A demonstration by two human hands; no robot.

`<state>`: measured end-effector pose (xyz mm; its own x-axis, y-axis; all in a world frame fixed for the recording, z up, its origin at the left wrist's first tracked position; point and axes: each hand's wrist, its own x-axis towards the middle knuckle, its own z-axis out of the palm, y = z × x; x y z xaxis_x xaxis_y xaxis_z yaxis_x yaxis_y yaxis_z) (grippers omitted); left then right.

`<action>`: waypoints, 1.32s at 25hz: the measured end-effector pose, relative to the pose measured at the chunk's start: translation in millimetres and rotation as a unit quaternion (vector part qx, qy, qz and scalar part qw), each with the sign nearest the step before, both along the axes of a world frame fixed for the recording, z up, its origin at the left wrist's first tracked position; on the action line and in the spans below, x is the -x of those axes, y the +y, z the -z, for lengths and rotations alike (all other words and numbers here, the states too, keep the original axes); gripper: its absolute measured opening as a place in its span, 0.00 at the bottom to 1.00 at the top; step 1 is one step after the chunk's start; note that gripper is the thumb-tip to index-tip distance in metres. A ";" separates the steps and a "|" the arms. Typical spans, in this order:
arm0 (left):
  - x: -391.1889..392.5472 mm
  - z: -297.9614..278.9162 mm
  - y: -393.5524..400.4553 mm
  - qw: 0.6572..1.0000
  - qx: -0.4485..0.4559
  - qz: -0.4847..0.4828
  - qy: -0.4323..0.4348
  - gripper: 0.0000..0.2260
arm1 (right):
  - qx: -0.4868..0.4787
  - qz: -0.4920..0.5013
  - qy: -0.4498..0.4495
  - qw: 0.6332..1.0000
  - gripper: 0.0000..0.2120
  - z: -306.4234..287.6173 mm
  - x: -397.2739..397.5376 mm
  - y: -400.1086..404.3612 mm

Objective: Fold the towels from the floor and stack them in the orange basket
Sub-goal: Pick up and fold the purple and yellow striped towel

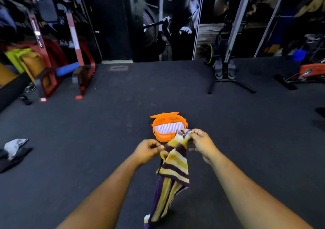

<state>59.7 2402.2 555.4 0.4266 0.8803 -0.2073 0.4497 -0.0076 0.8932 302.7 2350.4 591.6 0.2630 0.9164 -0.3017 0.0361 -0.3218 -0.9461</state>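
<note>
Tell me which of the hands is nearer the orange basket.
Right. The right hand pinches the striped towel at the orange basket front rim; the left hand holds the towel lower, nearer the person.

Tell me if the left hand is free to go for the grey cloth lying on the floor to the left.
Probably not yet. The left hand pinches an edge of the striped towel, which the right hand also holds. The floor toward the grey cloth looks bare, but it lies well off to the side.

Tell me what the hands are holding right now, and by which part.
Both hands hold the yellow-and-purple striped towel by its top edge: the left hand pinches one end, the right hand the other, and the rest hangs down.
</note>
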 end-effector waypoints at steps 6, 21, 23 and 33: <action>-25.6 0.7 94.1 0.926 0.081 -0.334 -0.159 0.13 | 0.012 0.119 0.089 0.989 0.10 8.3 -61.7 104.0; -114.5 -68.1 265.4 0.965 0.127 -0.092 -0.211 0.11 | -0.130 -0.235 -0.324 0.907 0.20 -6.1 -86.0 267.9; -118.1 -78.3 271.2 0.978 0.101 -0.048 -0.179 0.14 | -0.126 -0.261 -0.425 0.857 0.22 -11.6 -76.2 289.7; -105.0 -33.6 267.6 0.990 -0.053 0.014 0.127 0.39 | -0.218 -0.109 -0.522 0.818 0.12 -23.3 -94.7 310.1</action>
